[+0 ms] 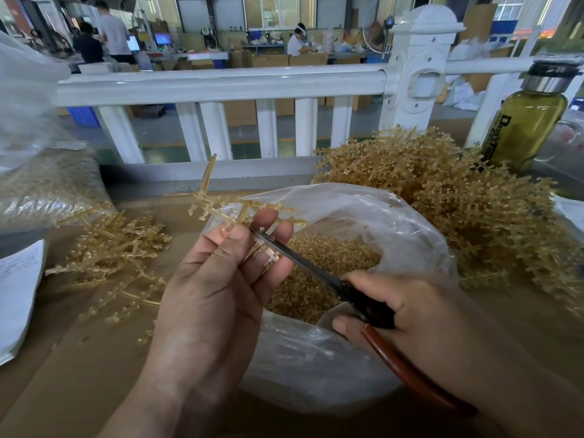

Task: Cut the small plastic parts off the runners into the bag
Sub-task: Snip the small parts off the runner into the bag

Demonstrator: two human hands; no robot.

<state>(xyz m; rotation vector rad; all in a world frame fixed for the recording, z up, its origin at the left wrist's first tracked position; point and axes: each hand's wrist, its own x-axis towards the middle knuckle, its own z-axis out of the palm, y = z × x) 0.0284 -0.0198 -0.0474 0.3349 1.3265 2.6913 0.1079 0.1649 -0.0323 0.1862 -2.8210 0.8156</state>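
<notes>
The left hand pinches 1 runner above the bag. The right hand grips the cutters; blades point up-left, crossing the runner's branch beside the left fingertips.

Bare left hand and right hand, bare forearms, short plain nails, creased knuckles.
</notes>
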